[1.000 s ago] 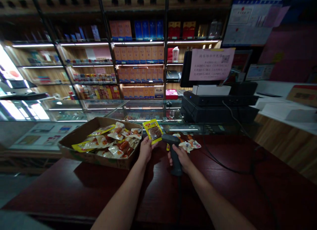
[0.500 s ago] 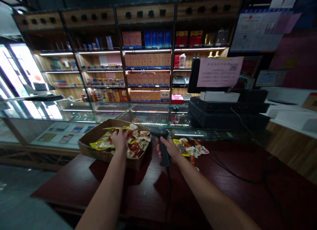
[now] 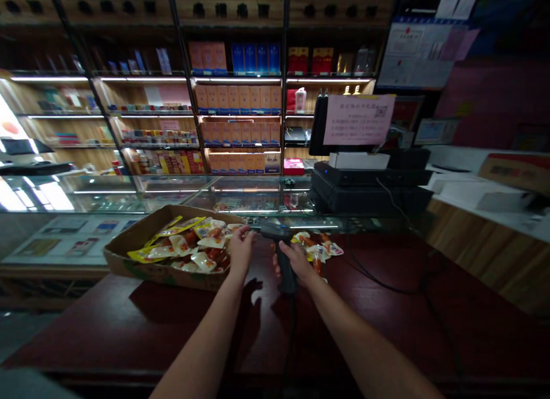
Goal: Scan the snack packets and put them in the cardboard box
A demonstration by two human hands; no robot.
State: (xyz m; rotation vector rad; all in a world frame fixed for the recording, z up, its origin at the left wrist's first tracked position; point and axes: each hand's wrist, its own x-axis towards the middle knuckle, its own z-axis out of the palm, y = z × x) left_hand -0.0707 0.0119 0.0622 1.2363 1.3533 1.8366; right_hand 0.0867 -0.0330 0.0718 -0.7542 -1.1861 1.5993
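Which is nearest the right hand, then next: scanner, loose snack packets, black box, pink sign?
Head view, from the right hand:
1. Barcode scanner, gripped in it.
2. Loose snack packets, on the counter to its right.
3. Black register box, back on the right.
4. Pink paper sign, above that box.

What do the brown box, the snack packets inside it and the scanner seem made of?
The box looks like plain cardboard: matte brown, with thick folded walls. The packets look like thin plastic film, glossy with bright highlights and crinkles. The handheld scanner looks like matte dark plastic, though the dim light leaves this less sure.
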